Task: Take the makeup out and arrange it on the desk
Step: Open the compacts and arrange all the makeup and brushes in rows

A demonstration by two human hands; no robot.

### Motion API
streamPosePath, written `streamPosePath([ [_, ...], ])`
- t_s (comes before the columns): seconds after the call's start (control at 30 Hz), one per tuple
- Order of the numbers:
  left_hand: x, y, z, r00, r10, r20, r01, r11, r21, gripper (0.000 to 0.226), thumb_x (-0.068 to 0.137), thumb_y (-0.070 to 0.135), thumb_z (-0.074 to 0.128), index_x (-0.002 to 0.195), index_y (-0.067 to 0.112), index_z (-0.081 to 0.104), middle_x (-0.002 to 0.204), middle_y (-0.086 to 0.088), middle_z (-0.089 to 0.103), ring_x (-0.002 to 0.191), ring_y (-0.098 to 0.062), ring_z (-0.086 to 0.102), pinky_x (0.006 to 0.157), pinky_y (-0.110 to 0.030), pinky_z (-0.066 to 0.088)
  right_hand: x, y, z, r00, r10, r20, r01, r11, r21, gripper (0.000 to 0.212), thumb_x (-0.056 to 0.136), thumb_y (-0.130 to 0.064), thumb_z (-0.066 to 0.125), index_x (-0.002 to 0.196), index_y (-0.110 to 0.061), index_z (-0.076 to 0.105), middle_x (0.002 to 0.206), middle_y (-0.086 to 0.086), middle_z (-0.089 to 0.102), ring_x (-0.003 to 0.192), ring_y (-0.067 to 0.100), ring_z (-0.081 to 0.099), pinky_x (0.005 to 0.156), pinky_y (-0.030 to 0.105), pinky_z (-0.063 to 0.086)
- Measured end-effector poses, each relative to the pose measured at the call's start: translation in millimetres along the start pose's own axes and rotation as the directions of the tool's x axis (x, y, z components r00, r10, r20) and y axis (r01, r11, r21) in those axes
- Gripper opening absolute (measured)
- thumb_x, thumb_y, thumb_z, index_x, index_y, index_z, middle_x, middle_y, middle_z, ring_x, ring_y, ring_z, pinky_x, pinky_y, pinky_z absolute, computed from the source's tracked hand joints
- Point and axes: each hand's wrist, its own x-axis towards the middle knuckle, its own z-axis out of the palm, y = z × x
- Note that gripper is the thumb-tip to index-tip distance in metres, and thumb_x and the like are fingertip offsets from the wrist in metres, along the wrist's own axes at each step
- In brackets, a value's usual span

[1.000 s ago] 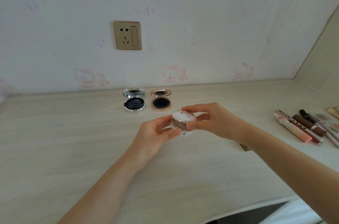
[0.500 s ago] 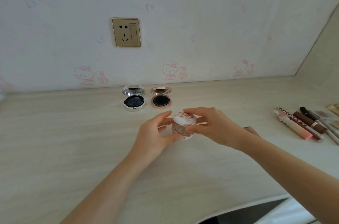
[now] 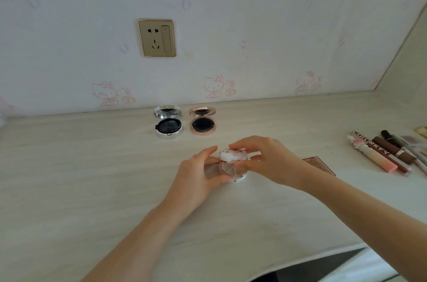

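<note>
At the middle of the desk (image 3: 80, 177) I hold a small round white compact (image 3: 233, 162) with a pink floral lid, partly opened. My left hand (image 3: 198, 177) grips its base from the left. My right hand (image 3: 268, 161) pinches the lid's edge from above and the right. Behind them, near the wall, lie two compacts with their lids open: a silver one (image 3: 168, 125) and a rose-gold one (image 3: 202, 121), side by side, each showing a black puff inside.
Several lip glosses and tubes (image 3: 381, 154) lie in a row at the right edge. A brownish flat case (image 3: 320, 164) peeks out behind my right wrist. A gold wall socket (image 3: 157, 38) sits above the desk. The desk's front edge curves at the lower right.
The white compact came down from mid-air toward the desk. Its lid has been lifted a little by my right hand, so the inside now shows.
</note>
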Motion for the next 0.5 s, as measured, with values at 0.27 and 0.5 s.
streamPosePath([
  [0.27,1,-3,1,1.000,-0.018,0.005,0.018,1.000,-0.008,0.078,0.068,0.031,0.084,0.137,0.022,0.047,0.115,0.019,0.067,0.114,0.005,0.053,0.086,0.005,0.028,7,-8,-9,0.998,-0.046,0.039,0.051,0.988,-0.147,0.033,0.092,-0.032,0.059,0.124,-0.030,0.060,0.118,-0.016,0.063,0.103,0.005,0.059,0.090,0.018,0.044],
  [0.5,3,-5,2,1.000,-0.026,0.004,0.026,1.000,-0.014,0.066,0.067,0.027,0.084,0.127,0.020,0.057,0.115,0.014,0.068,0.112,0.006,0.056,0.088,0.001,0.033,15,-16,-14,0.999,-0.008,0.051,0.016,0.988,-0.151,0.030,0.096,-0.027,0.053,0.124,-0.027,0.061,0.120,-0.013,0.065,0.104,0.007,0.061,0.087,0.017,0.041],
])
